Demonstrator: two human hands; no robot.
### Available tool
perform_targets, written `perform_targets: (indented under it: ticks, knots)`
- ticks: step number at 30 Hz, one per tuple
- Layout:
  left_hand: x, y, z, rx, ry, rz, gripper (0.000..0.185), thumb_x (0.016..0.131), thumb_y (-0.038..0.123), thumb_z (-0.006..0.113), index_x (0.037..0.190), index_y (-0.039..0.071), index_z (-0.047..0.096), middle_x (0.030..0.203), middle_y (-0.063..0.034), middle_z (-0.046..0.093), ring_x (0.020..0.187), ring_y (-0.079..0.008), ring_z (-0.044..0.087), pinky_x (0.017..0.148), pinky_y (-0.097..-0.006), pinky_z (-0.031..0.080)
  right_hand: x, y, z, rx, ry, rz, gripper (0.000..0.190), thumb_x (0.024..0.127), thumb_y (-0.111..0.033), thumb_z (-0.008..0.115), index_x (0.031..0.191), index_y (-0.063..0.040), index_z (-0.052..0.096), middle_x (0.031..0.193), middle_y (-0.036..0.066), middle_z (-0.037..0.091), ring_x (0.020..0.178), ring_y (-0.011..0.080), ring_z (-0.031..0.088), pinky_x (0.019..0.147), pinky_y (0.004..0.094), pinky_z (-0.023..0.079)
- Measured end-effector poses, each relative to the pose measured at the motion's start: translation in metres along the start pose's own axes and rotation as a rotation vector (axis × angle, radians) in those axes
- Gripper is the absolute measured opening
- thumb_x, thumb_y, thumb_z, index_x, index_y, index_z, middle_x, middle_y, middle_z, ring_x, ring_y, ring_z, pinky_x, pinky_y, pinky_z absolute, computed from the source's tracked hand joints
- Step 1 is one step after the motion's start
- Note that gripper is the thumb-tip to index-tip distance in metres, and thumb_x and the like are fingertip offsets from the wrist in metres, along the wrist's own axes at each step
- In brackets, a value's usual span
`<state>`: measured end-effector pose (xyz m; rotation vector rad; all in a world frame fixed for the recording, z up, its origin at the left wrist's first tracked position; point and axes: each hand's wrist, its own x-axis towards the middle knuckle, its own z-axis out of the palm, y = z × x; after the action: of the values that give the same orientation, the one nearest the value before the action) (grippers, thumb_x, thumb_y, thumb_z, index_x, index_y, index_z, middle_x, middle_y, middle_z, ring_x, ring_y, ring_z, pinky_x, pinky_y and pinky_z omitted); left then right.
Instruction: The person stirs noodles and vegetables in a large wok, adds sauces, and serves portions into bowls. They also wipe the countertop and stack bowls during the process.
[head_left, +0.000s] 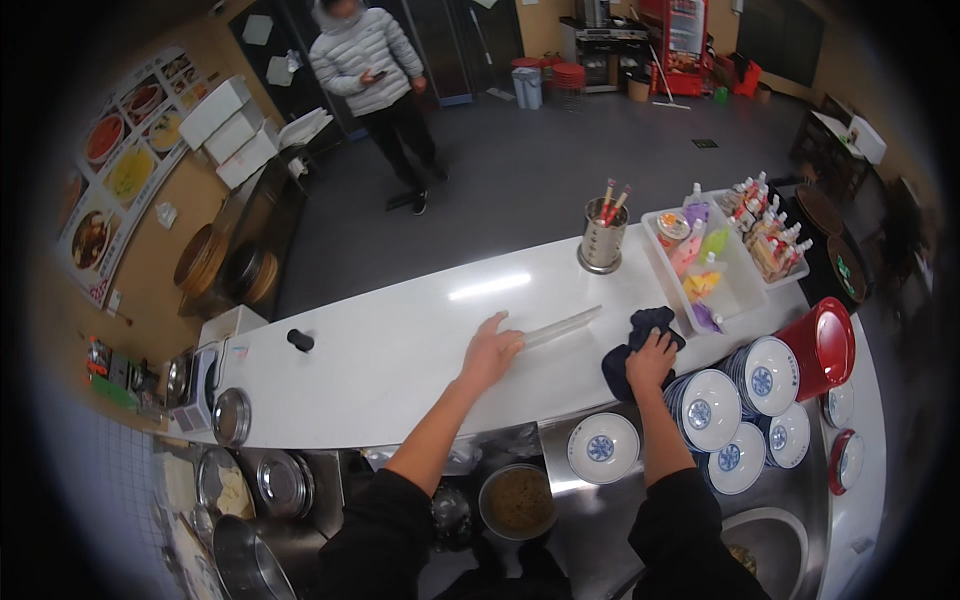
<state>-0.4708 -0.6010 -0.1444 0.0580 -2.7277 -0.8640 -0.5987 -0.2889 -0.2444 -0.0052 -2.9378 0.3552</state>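
Observation:
Over the white counter (390, 375), my left hand (489, 351) grips the near end of a clear, flat plastic piece (562, 328), seen nearly edge-on. What the piece is exactly, I cannot tell. My right hand (651, 361) is pressed onto a bunched dark blue cloth (621, 373) on the counter, its fingers bent over the fabric. Just right of that hand rise stacks of white bowls with blue patterns (703, 411). A single patterned bowl (603, 448) sits on the steel surface below the cloth.
Beyond the cloth stand a perforated chopstick holder (602, 241) and a white bin of pouches (733, 304). Red trays (817, 352) stand behind the bowls. A black cylinder (301, 340) lies to the left. Below are a pot (517, 501) and a sink (772, 536). A person (371, 67) stands across the counter.

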Motion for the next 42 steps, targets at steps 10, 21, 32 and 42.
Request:
perform_targets:
  ticks: [10,21,32,42]
  knots:
    - [0.046,0.007,0.003,0.159,-0.235,-0.126,0.035,0.091,0.029,0.066,0.122,0.012,0.067,0.143,-0.018,0.051,0.131,-0.0344,0.047,0.108,-0.0416,0.04,0.006,-0.003,-0.008,-0.005,0.101,-0.019,0.074,0.074,-0.026,0.077,0.137,-0.002,0.048,0.141,0.024,0.046,0.13,0.0448,0.042,0.108,0.0534,0.035]
    - [0.008,0.026,-0.03,0.184,-0.107,-0.182,0.058,0.089,0.033,0.069,0.138,0.008,0.051,0.142,-0.0187,0.051,0.132,-0.0344,0.047,0.109,-0.0416,0.041,0.006,0.001,0.004,-0.032,0.105,-0.048,0.069,0.077,-0.024,0.073,0.137,-0.002,0.047,0.139,0.025,0.046,0.127,0.0472,0.043,0.104,0.0556,0.038]
    - [-0.218,0.093,-0.089,0.054,-0.145,-0.378,0.077,0.082,0.034,0.078,0.145,0.007,0.043,0.149,-0.0228,0.042,0.138,-0.0388,0.04,0.112,-0.0443,0.038,-0.032,-0.075,-0.02,-0.069,-0.192,-0.286,0.034,0.079,-0.023,0.069,0.104,-0.002,0.061,0.103,0.015,0.068,0.095,0.0293,0.068,0.075,0.0409,0.058]
    - [-0.269,0.124,-0.147,-0.107,-0.116,-0.267,0.113,0.066,0.041,0.089,0.154,0.006,0.026,0.155,-0.0259,0.031,0.142,-0.0408,0.035,0.113,-0.0447,0.037,-0.206,-0.105,-0.185,1.063,-0.854,-0.372,0.046,0.076,-0.02,0.08,0.114,0.002,0.067,0.098,0.012,0.073,0.09,0.0174,0.067,0.083,0.0326,0.053]
